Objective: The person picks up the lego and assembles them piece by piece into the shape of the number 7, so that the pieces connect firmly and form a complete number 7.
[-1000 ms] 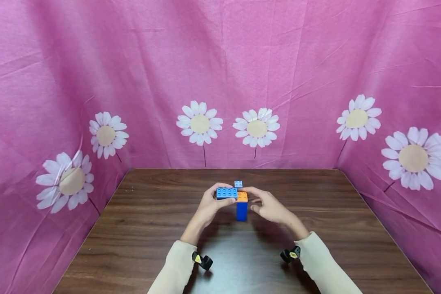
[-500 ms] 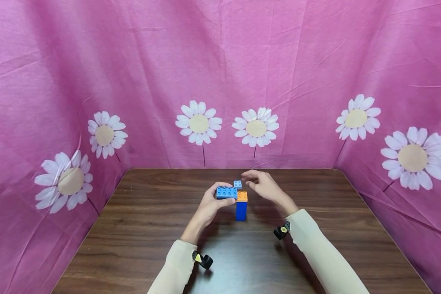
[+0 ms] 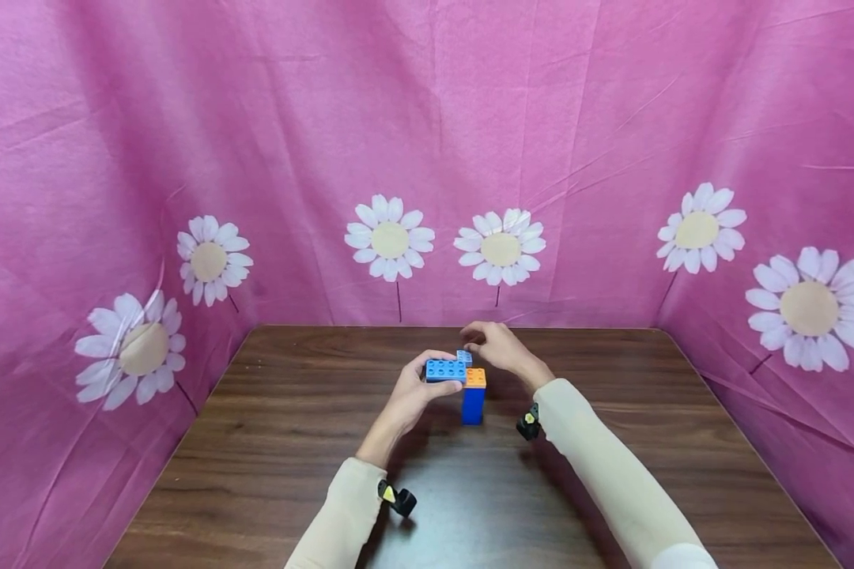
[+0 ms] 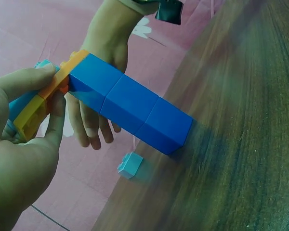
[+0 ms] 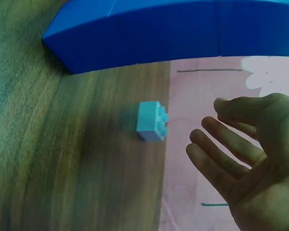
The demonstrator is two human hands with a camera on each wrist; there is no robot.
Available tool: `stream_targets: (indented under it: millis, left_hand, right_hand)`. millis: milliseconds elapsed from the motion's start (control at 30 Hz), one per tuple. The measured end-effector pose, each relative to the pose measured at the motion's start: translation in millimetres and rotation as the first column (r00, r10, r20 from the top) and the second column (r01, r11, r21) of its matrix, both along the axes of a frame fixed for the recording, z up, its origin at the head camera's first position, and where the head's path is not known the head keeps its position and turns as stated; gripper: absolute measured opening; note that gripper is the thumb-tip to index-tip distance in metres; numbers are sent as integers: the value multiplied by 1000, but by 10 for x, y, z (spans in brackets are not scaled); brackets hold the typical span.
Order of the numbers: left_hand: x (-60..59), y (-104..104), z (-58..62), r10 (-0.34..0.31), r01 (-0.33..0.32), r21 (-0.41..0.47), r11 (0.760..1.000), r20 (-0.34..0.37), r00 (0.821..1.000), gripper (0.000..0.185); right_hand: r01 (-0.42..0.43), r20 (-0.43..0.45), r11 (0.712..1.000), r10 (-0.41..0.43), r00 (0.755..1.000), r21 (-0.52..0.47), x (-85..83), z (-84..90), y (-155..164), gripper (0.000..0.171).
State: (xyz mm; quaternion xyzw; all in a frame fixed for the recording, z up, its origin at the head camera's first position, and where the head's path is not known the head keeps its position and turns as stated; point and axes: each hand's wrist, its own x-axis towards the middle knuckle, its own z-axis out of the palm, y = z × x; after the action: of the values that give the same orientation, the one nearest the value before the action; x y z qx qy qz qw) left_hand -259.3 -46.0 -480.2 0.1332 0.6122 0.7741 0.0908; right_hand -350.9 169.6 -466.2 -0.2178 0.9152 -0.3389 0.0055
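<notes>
Left hand: my left hand [image 3: 414, 393] pinches the top of the block tower, thumb on the near side and fingers on the far side; in the left wrist view the fingers [image 4: 33, 82] curl round the orange block and the light blue plate above it.
Right hand: my right hand [image 3: 494, 345] hangs just behind the tower, above the small block at the back; the right wrist view shows the fingers [image 5: 221, 159] loosely spread and lightly bent, the palm bare, gripping nothing.
Tower: the blue column [image 3: 473, 404] stands upright on the table, three blue blocks stacked as the left wrist view shows them [image 4: 130, 108], its foot on the wood near the middle of the table.
Orange block: the orange block [image 3: 475, 378] sits on top of the blue column, under my left fingertips.
Blue plate: the light blue plate [image 3: 446, 369] lies flat at the top, reaching out to the left of the column, held in my left hand.
Small block: a small light blue block [image 5: 151, 121] lies on the table behind the tower, near the right hand but apart from it; I see it in the left wrist view too [image 4: 130, 164].
Table: dark brown wood [image 3: 292, 442].
Backdrop: pink cloth [image 3: 427, 118] with white daisies on three sides.
</notes>
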Motion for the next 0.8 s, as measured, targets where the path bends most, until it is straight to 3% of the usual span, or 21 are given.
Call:
stream_targets:
  millis: [300,433,600,800]
  left_hand:
    - [-28,9,-13,-3,3,-1,1000,-5,1000,48]
    - [-45,2,-13,-3,3,-5,1000,-7,1000,48]
    - [-54,-11,-18,-7,7,-20,1000,-1,1000,48]
    - [-68,-15,-31,-11,11,-28,1000,0,1000,48]
  right_hand:
    - [-52,86,995,45,995,81,-81,-190,-70,39]
    - [-89,28,987,86,996,136,-78,-282,-88,34]
    - [-88,-48,987,95,994,135,-47,-368,-70,23]
    - [-78,-56,987,86,995,142,-16,-394,-57,17]
